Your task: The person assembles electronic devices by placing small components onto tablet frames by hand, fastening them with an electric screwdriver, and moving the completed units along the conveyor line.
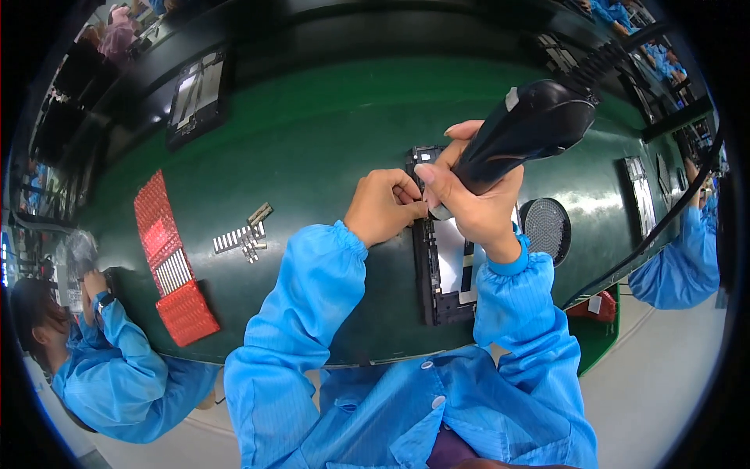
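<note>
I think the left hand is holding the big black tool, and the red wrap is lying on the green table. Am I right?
Not quite: the head view shows the black tool in the right hand. The red wrap does lie on the green table.

Left hand (384, 205) curls beside the gripping right hand (486, 205).

On the bench (312, 156), metal parts (253, 233) lie left of the device frame (449, 258), bubble wrap (160, 227) farther left; a tray (545, 230) sits to its right.
</note>
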The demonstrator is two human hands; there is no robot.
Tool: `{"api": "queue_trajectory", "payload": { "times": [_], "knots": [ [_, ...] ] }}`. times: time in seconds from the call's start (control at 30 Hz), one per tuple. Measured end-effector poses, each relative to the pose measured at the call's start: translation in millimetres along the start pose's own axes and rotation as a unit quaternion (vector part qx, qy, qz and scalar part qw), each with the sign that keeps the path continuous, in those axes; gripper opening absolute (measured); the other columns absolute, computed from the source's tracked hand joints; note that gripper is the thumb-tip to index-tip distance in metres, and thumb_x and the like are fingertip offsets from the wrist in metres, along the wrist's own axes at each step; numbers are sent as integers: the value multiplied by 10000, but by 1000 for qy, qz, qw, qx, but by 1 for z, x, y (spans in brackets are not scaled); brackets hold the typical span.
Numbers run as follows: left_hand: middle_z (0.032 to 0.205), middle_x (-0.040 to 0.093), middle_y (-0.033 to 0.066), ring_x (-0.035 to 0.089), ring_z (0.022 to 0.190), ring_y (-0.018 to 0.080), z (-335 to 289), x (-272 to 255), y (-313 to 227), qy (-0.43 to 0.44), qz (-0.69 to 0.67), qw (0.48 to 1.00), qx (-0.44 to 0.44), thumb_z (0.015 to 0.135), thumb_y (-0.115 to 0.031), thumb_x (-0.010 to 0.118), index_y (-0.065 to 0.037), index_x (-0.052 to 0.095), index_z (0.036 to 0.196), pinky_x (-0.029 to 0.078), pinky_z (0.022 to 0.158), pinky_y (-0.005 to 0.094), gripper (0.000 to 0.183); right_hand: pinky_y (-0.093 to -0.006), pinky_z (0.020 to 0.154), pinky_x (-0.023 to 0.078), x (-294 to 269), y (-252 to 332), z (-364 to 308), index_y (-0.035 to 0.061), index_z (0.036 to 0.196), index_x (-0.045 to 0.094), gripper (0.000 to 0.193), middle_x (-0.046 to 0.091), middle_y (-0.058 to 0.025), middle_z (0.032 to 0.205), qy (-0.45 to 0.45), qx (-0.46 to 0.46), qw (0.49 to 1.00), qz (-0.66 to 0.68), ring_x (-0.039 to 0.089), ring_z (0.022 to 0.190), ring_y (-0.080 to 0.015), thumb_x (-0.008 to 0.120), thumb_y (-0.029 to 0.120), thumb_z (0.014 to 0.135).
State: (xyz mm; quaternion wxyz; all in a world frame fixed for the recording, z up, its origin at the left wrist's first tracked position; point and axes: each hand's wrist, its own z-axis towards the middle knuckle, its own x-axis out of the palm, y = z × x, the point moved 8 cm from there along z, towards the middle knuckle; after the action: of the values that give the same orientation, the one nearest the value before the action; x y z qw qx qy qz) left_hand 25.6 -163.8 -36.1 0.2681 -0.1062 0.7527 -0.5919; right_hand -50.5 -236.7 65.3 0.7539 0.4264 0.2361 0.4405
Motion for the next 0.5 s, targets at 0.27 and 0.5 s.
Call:
{"api": "queue_trajectory", "payload": {
  "times": [0.27, 0.5],
  "knots": [
    [647, 609, 85, 604, 562, 129, 3, 3, 9, 9, -58, 998, -36, 677, -16, 718, 34, 587, 739, 507, 491, 257, 153, -224, 453, 435, 1, -4, 0, -29, 1085, 434, 403, 560, -69, 610, 1, 1, 1000, -16, 546, 496, -109, 655, -75, 750],
    [644, 618, 80, 608, 555, 128, 3, 4, 11, 9, -69, 997, -32, 695, -13, 705, 31, 585, 738, 506, 483, 255, 135, -222, 470, 439, 2, -7, -2, -34, 1058, 446, 381, 566, -70, 614, 9, 13, 1000, -15, 549, 511, -105, 657, -80, 744]
  ]
}}
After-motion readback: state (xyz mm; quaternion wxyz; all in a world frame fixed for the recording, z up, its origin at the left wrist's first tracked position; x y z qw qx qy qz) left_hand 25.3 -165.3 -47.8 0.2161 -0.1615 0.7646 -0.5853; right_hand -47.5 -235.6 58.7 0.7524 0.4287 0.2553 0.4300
